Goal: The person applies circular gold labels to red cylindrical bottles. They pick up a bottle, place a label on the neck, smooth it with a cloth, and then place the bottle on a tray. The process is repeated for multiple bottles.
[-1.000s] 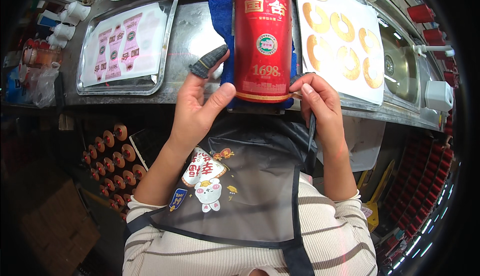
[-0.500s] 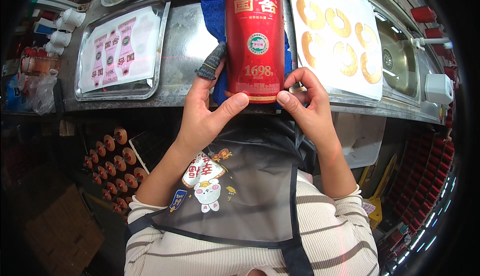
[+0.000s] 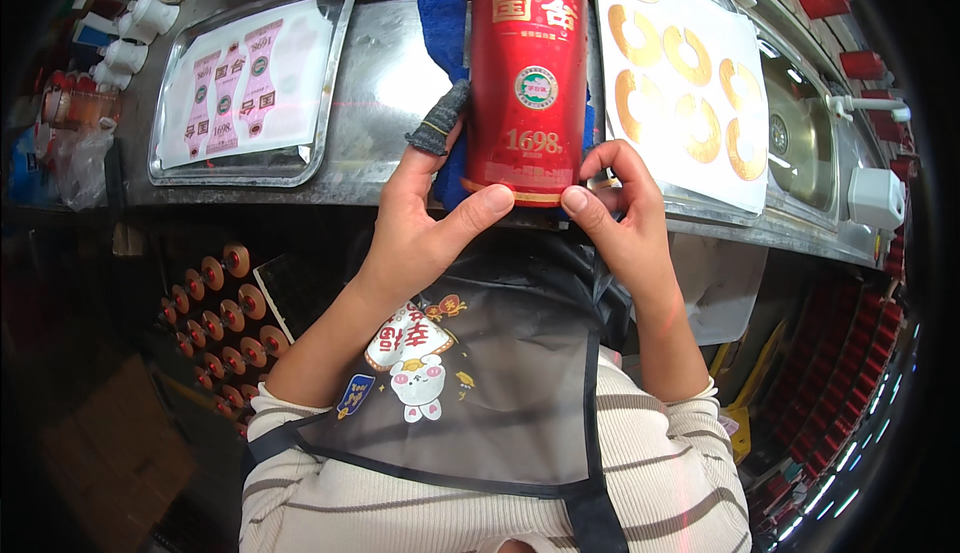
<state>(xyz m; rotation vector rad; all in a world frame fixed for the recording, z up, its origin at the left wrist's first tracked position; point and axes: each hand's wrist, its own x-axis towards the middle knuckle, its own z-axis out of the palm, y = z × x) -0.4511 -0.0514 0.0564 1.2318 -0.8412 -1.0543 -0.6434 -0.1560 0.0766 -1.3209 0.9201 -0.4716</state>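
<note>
A glossy red bottle [image 3: 527,83] with gold lettering and a round green-and-white emblem lies on a blue cloth [image 3: 440,43] in front of me. My left hand [image 3: 425,198] holds its near left side, thumb pressed on the gold band at the near end; a dark knitted cover sits on one finger. My right hand [image 3: 618,198] grips the near right corner, thumb on the band and index finger curled. The other fingers are partly hidden under and beside the bottle.
At left a metal tray [image 3: 335,93] holds a sheet with pink labels [image 3: 228,93]. On the right, a white sheet [image 3: 640,103] carries gold C-shaped stickers, next to a sink [image 3: 790,143]. White cups [image 3: 135,38] stand far left; racks of red bottles [image 3: 830,373] are below right.
The bottle and both hands appear slightly further right, as do the tray and sheets. My grip stays about the same.
</note>
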